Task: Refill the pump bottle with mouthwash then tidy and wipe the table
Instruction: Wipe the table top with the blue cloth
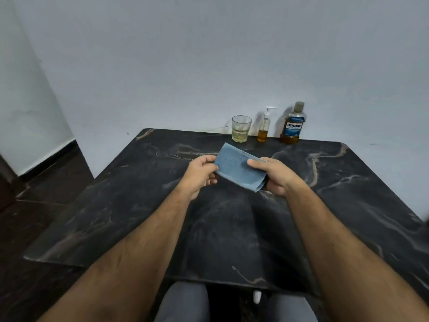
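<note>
Your left hand [201,172] and right hand [274,175] pinch one folded blue cloth [239,169] above the dark table [130,217]. At the far edge stand one glass [241,129], one pump bottle [264,126] and one mouthwash bottle [293,124], nothing blocking them

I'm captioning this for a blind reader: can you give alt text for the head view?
Both hands, left hand and right hand, hold a folded blue cloth above a dark marble table; a glass, pump bottle and mouthwash bottle stand at its far edge.
</note>
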